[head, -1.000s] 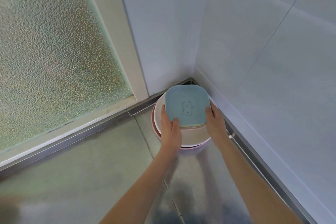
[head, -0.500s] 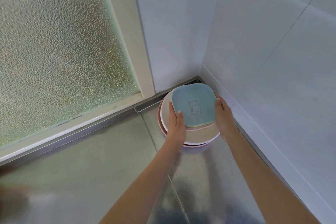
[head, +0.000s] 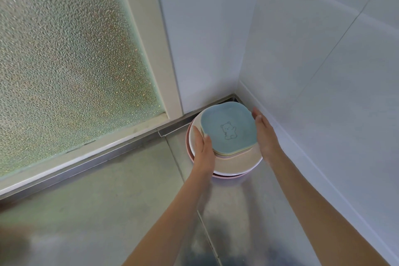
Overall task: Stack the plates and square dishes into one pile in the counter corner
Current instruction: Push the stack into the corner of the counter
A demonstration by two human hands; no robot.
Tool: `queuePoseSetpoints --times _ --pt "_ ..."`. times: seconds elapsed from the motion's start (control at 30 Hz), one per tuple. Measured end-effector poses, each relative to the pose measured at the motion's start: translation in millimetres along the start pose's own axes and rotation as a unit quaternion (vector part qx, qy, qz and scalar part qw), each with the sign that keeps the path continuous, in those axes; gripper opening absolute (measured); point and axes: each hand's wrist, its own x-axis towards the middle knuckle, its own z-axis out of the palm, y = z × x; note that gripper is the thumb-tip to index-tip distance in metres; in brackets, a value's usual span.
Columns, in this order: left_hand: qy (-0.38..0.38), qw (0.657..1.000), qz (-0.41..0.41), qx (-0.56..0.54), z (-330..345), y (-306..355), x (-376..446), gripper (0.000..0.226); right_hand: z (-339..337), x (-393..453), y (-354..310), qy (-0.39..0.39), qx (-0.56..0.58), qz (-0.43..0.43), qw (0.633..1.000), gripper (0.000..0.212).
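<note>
While the pile already stands in the corner of the desk (head: pixel 121 196), I steady it from both sides. My left hand (head: pixel 204 149) lies with straight fingers pressed together against the left edge of the blue square dish (head: pixel 228 128), and my right hand (head: pixel 265 134) touches its right edge the same way. The square dishes lie on the round plates (head: pixel 235 166). I judge this is the last alignment; next I should release gently.

text: none readable | blue square dish (head: pixel 228 129): bear outline drawing only
</note>
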Motion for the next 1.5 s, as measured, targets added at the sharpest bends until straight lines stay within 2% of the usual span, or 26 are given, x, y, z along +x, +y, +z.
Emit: queuePoseSetpoints --times 0.1,0.2,0.33,0.4,0.47,0.53,0.6,0.7,0.77,0.97,1.27,1.4,1.5 --pt "-0.034 0.999 0.012 0.005 -7.3 -5.5 6.2 0.057 0.7 5.2 -0.9 -0.013 -0.008 0.009 1.0 0.042" --pt "-0.038 0.999 -0.001 -0.009 -7.4 -8.2 5.9 0.052 4.6 1.2 -0.1 -0.019 -0.001 0.0 1.0 0.042" --pt "-0.041 0.999 0.022 0.007 -9.3 -7.9 4.9 0.052 -1.6 0.2 -3.5 -0.032 -0.01 0.003 0.999 0.041" --pt "0.029 0.998 0.039 0.041 -11.5 -8.1 1.6 0.051 -5.7 -6.2 1.0 0.02 -0.017 -0.015 1.0 0.04" --pt "0.139 0.986 0.047 0.083 -18.7 -11.9 -1.1 0.049 -8.6 -20.6 15.6 0.099 -0.021 -0.032 0.994 0.04" --pt "0.169 0.983 0.001 0.077 -29.3 -23.7 1.4 0.052 -5.5 -39.1 37.6 0.143 0.025 -0.014 0.989 0.043" --pt "0.116 0.99 -0.061 0.057 -35.5 -37.2 6.1 0.054 3.3 -51.2 60.6 0.116 0.081 0.006 0.99 0.047" --pt "0.049 0.995 -0.063 0.059 -32.9 -49.4 7.1 0.049 13.6 -52.9 89.5 0.052 0.121 0.042 0.99 0.056" --pt "0.055 0.995 -0.053 0.058 -28.7 -50.9 5.0 0.05 13.8 -43.4 106.1 0.054 0.124 0.048 0.99 0.055" --pt "0.073 0.995 -0.049 0.053 -22.8 -50.1 4.8 0.052 10.7 -36.4 95.4 0.057 0.108 0.046 0.992 0.052" --pt "0.044 0.997 -0.056 0.025 -31.2 -51.2 6.6 0.048 9.3 -35.3 99.5 0.062 0.084 0.038 0.994 0.054" --pt "0.046 0.996 -0.052 0.056 -33.0 -50.4 5.4 0.062 10.3 -39.8 89.2 0.066 0.075 0.021 0.995 0.059" --pt "0.048 0.993 -0.055 0.097 -33.0 -44.2 4.6 0.06 9.6 -42.0 76.2 0.092 0.048 0.011 0.995 0.06"
